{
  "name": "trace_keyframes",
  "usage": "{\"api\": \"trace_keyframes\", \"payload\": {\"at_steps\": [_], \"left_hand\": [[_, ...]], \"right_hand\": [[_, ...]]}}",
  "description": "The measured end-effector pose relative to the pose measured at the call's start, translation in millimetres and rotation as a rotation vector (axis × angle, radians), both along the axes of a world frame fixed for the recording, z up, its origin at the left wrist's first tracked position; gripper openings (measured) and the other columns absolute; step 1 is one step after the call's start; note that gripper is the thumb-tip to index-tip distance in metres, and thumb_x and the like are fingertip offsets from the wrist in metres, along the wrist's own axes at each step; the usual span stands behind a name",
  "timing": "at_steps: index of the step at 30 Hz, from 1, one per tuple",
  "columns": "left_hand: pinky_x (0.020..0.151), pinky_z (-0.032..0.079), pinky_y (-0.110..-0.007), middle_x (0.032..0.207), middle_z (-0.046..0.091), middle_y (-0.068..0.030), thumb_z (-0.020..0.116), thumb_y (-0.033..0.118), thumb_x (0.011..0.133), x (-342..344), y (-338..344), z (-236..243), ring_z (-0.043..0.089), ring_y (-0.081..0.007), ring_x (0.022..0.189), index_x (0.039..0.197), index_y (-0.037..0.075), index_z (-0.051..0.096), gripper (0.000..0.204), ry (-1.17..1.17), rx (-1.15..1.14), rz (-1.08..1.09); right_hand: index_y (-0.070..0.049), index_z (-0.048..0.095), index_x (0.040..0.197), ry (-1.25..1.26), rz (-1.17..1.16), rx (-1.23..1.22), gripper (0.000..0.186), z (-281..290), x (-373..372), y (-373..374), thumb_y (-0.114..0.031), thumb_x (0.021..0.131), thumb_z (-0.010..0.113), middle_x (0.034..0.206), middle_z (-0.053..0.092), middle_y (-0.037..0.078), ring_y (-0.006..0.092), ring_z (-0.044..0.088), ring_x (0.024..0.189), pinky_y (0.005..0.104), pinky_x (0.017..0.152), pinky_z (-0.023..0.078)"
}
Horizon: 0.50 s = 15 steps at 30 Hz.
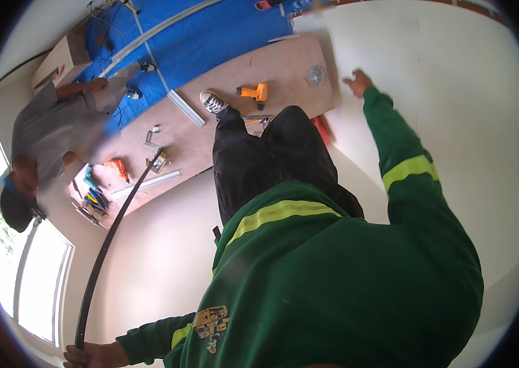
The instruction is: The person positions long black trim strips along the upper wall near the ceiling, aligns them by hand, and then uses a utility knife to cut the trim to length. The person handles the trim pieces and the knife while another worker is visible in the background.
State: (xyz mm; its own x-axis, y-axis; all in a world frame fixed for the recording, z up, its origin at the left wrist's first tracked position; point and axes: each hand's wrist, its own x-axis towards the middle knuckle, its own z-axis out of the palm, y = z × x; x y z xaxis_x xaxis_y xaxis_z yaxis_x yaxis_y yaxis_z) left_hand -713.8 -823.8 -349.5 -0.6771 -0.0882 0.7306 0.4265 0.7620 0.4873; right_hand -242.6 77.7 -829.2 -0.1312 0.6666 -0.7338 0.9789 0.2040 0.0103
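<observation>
I look straight down my green jacket and black trousers at a plywood floor panel. My left hand, at the bottom left, grips the near end of a long dark curved strip. The strip runs up toward the panel and ends near a small metal bracket. My right hand reaches out with its fingers spread against the white wall, holding nothing. An orange cordless drill lies on the panel near my shoe.
Another person in a grey shirt stands at the left near several hand tools and a second orange drill. Metal profiles lie on the panel. A blue tarp covers the floor beyond. Windows are at the lower left.
</observation>
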Motion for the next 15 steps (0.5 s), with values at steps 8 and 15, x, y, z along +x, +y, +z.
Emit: {"api": "trace_keyframes", "payload": {"at_steps": [8,15], "left_hand": [[0.099,0.055,-0.057,0.090,0.064,-0.0161,0.056,0.071,0.100,83.0,-12.9,25.9,0.067,-0.0373,0.091,0.122,-0.007,0.060,0.081,-0.135,0.443,-0.189],[0.111,0.048,-0.060,0.085,0.061,-0.0117,0.054,0.068,0.104,221.7,88.8,19.4,0.062,-0.0364,0.088,0.107,0.001,0.060,0.067,-0.094,0.527,0.049]], "right_hand": [[0.005,0.058,0.127,-0.184,-0.040,-0.309,0.055,0.9,82.7,-86.3,-0.037,0.096,0.075,0.088,0.071,0.015,0.0254,0.070,0.065,0.0419,0.057,0.058],[-0.001,0.063,0.122,-0.075,0.074,-0.442,0.042,-50.3,41.9,15.1,-0.033,0.096,0.073,0.085,0.071,0.012,0.0235,0.067,0.060,0.0390,0.052,0.055]]}}
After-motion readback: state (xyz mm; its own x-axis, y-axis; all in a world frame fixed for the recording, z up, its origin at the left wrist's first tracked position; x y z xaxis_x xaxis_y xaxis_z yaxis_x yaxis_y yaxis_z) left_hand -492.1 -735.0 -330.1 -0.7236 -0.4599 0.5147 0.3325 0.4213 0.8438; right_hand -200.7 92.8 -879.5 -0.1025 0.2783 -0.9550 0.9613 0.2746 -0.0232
